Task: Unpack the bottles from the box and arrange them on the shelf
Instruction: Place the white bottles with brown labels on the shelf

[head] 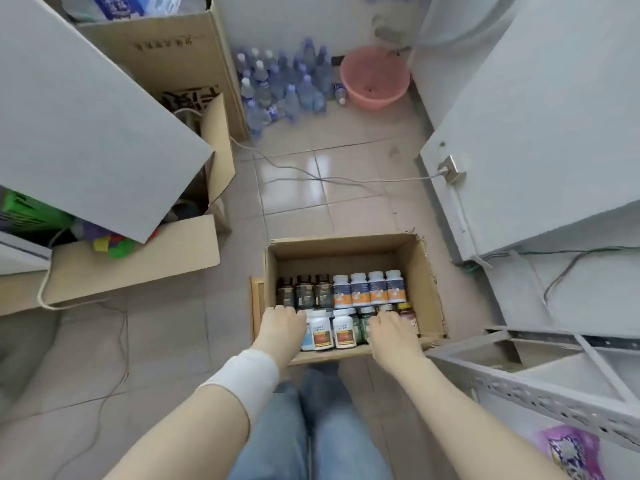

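An open cardboard box (349,249) stands on the tiled floor in front of me, holding two rows of supplement bottles. The far row has dark bottles (304,291) on the left and white-capped blue-and-orange bottles (369,287) on the right. The near row has white bottles with red labels (332,329) in the middle. My left hand (280,323) reaches into the box's near left corner, fingers curled down over a bottle there. My right hand (389,329) curls over the green and dark bottles at the near right. The grey metal shelf (540,386) is at my right.
Large open cardboard boxes (138,261) stand at the left. Several plastic water bottles (284,81) and a pink basin (375,77) sit by the far wall. A white cable (329,180) runs across the floor to a wall socket (450,168). Grey panels flank both sides.
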Available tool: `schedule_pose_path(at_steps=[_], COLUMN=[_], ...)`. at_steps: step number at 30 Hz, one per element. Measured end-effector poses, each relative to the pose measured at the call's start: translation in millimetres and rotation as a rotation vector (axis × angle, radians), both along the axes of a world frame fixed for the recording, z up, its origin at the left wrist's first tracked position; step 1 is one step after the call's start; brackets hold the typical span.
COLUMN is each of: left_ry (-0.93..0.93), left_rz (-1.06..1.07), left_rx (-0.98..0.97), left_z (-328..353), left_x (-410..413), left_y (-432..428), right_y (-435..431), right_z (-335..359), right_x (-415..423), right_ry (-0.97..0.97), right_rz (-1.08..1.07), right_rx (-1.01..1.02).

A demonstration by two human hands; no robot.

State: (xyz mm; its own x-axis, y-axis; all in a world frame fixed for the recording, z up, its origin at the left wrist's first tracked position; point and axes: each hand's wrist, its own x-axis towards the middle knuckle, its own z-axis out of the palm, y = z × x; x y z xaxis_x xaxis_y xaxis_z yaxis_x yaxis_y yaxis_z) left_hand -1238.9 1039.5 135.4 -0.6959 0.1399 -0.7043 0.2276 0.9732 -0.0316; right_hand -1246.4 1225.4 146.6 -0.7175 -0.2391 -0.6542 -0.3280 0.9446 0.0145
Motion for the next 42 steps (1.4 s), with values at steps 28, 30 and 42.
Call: schedule_pose_path(at_steps=[28,30,42], left_ry=[-0.325,-0.303,0.013], left_rz=[1.008,1.042,0.961], left_rx=[0.452,0.551,1.046], left_z=[-179,-176,-21], left_x=[-27,-25,-20], left_y=[22,21,33], right_y=[-5,0,61], right_z=[-197,-193,-26], right_x=[-24,-22,12], right_ry=[-0.391,-0.388,-0.119], right_rz=[-0.809,-0.83,-1.233], right_rx=[-0.184,-0.209,-0.732])
